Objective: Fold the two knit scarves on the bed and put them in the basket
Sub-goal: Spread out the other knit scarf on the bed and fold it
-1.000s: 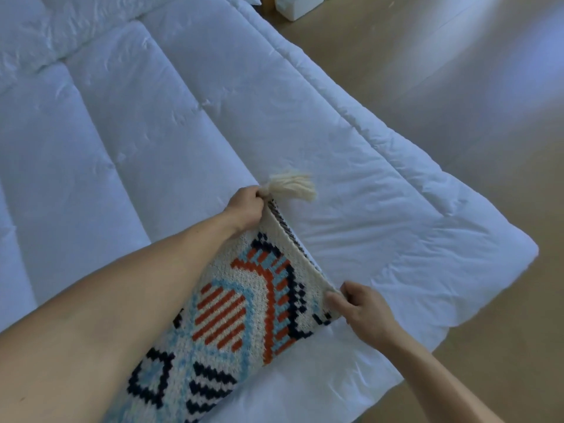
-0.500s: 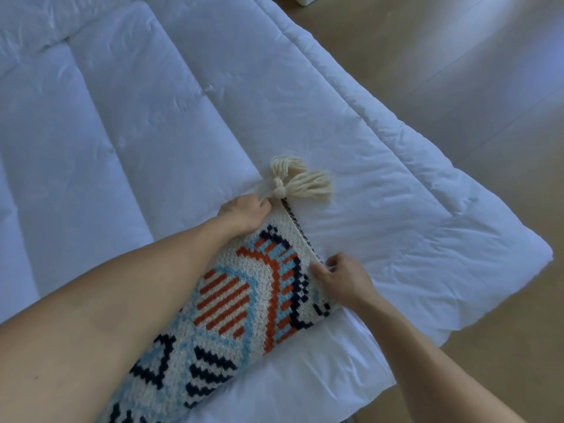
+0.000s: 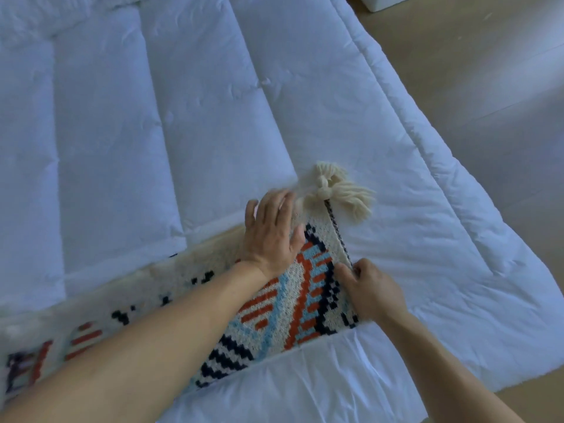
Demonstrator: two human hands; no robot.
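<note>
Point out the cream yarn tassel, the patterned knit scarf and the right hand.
cream yarn tassel (image 3: 351, 199), head view, fringe strands.
patterned knit scarf (image 3: 287, 315), head view, orange-and-blue panel.
right hand (image 3: 372, 291), head view, back of hand.

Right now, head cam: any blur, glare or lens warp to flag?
Head view: left hand, fingertips smeared by motion. Head view: scarf crisp near the right hand, soft at the frame's left edge. Head view: quilt seams bow from the wide lens; bluish light, pale sheen on the floor, no hard glare.
</note>
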